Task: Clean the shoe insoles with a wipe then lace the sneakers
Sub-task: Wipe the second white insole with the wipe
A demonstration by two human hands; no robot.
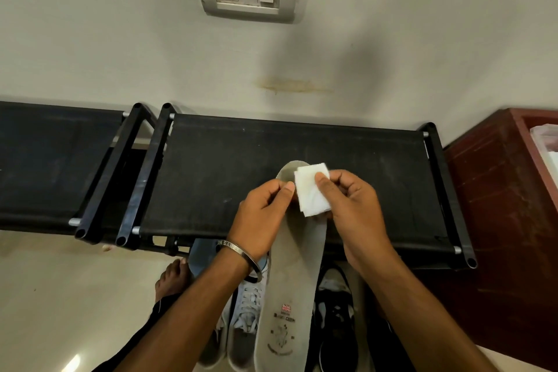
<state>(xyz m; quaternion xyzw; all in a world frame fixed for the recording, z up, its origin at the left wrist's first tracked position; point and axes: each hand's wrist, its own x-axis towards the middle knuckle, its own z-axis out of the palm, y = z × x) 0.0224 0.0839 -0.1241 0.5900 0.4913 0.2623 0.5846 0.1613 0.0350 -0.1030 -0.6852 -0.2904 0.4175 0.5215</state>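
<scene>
Insole-cleaning step under way: grey insole (297, 269) gripped at its toe by left hand (262, 214), heel trailing back between the wrists. Folded wipe (309, 190) pinched in right hand (353, 208), pressed on the toe. Next, probably: stroked heelward. Sneakers (246, 320) below, unlaced work pending.

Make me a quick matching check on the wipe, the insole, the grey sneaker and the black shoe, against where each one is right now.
Things:
1. wipe
2. insole
3. grey sneaker
4. black shoe

Places:
A. on the floor, to the right of the insole
B. pinched by the right hand, at the insole's toe end
C. on the floor, to the left of the insole
D. held by the left hand, over the rack's edge

Pairs: 1-B, 2-D, 3-C, 4-A
</scene>
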